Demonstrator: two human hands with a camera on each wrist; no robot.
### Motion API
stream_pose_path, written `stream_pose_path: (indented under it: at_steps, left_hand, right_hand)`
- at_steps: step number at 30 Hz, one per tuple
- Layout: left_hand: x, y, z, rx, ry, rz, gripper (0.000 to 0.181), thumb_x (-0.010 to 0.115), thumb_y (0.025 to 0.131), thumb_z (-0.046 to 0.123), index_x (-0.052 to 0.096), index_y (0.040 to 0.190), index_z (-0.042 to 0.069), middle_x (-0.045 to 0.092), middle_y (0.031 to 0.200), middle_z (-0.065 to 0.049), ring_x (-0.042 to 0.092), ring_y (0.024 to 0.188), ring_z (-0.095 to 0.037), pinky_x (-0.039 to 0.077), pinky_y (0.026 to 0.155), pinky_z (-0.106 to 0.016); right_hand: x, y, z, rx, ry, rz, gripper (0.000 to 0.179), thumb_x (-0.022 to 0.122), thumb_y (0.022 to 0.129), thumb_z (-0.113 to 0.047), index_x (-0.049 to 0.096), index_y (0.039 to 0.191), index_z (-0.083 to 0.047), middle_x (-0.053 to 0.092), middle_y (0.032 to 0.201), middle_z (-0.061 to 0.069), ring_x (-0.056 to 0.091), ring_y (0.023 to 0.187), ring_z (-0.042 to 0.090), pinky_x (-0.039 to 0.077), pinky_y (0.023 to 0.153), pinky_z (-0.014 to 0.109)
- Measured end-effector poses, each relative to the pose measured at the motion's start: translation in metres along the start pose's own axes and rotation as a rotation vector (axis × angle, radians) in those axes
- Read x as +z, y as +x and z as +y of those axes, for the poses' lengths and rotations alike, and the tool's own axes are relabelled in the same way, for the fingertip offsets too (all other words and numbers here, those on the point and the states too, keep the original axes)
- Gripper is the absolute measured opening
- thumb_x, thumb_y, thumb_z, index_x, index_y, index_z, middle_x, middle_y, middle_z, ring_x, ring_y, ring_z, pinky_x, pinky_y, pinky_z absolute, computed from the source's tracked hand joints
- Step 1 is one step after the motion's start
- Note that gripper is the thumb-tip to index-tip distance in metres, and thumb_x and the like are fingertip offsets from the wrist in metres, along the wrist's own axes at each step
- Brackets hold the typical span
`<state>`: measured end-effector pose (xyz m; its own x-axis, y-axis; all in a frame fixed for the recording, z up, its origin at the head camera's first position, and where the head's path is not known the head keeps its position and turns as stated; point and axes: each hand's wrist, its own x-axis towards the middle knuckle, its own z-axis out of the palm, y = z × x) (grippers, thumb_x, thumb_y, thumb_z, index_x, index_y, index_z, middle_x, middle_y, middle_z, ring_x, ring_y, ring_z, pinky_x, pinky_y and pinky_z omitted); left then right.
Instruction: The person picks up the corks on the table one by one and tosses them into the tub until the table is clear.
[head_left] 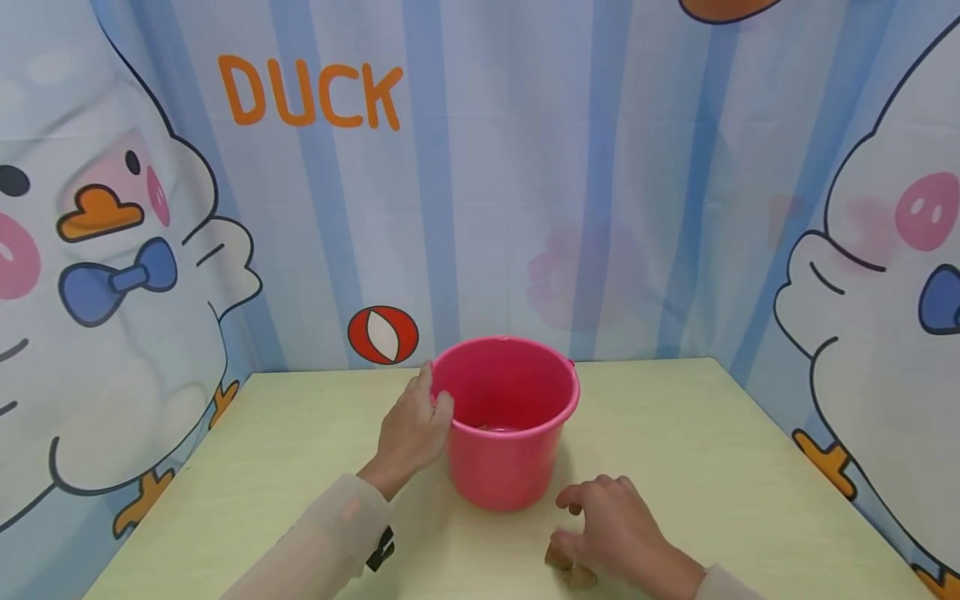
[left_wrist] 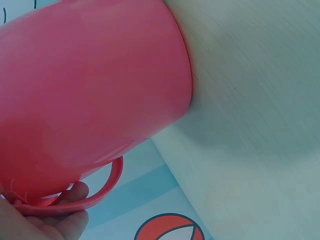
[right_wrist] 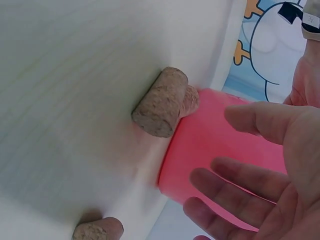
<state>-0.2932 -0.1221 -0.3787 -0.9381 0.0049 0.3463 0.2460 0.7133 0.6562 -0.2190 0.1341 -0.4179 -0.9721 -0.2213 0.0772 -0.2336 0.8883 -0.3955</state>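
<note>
A pink plastic bucket (head_left: 504, 471) stands upright on the table. My left hand (head_left: 417, 429) grips its left rim; the left wrist view shows the fingers curled round the pink handle (left_wrist: 112, 182) there. Something small and brown shows inside the bucket, too little to tell what. My right hand (head_left: 618, 529) hovers in front of the bucket with fingers spread and relaxed, holding nothing. Below it lie brown corks (head_left: 580, 577). In the right wrist view one cork (right_wrist: 160, 104) lies against another cork (right_wrist: 190, 101), and a third cork (right_wrist: 98, 229) lies apart.
The pale yellow table (head_left: 720, 467) runs back to a curtain (head_left: 510, 167) with blue stripes, printed ducks and a red ball print. A small black object (head_left: 381, 550) is at the left sleeve.
</note>
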Motion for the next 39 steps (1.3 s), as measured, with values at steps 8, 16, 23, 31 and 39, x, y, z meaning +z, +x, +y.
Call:
stream_pose_path:
  at_steps: [8,16,23,31,39]
  left_hand:
    - [0.000,0.000,-0.001,-0.004,0.000,-0.003,0.074,0.053,0.099,0.030,0.024,0.162,0.004,0.050,0.149,-0.014,0.054,0.129,-0.034,0.058,0.092,-0.051]
    - [0.000,0.000,0.000,-0.005,-0.005,0.000,0.074,0.053,0.099,0.029,0.025,0.162,0.004,0.050,0.148,-0.014,0.054,0.128,-0.034,0.058,0.092,-0.051]
    - [-0.001,0.000,0.000,-0.013,-0.003,-0.006,0.075,0.054,0.099,0.030,0.024,0.162,0.005,0.049,0.150,-0.014,0.053,0.129,-0.034,0.058,0.092,-0.051]
    - [-0.001,0.000,0.000,-0.011,-0.006,-0.008,0.074,0.053,0.099,0.030,0.024,0.162,0.004,0.048,0.150,-0.014,0.053,0.130,-0.034,0.058,0.092,-0.052]
    - [-0.001,0.000,0.001,-0.011,0.000,-0.004,0.074,0.053,0.099,0.029,0.024,0.162,0.004,0.049,0.149,-0.014,0.053,0.129,-0.034,0.058,0.092,-0.051]
  right_hand:
    - [0.009,-0.006,0.004,-0.131,-0.021,0.003,0.019,0.084,0.075,-0.030,0.078,0.088,-0.016,0.058,0.071,-0.011,0.046,0.073,0.013,0.039,0.072,0.034]
    - [0.018,-0.004,0.008,-0.200,-0.042,-0.012,0.012,0.081,0.078,-0.026,0.077,0.084,-0.017,0.051,0.060,-0.017,0.043,0.066,0.008,0.036,0.071,0.032]
    - [0.023,-0.003,0.008,-0.242,-0.045,-0.021,0.010,0.080,0.078,-0.022,0.071,0.074,-0.022,0.048,0.056,-0.018,0.043,0.064,0.006,0.036,0.071,0.032]
    - [0.025,-0.002,0.009,-0.286,-0.049,-0.034,0.028,0.078,0.079,-0.021,0.059,0.062,-0.030,0.045,0.053,-0.020,0.040,0.059,0.004,0.031,0.067,0.031]
    - [0.025,-0.001,0.008,-0.311,-0.049,-0.036,0.024,0.080,0.077,-0.017,0.067,0.062,-0.031,0.045,0.053,-0.023,0.041,0.057,0.001,0.031,0.067,0.032]
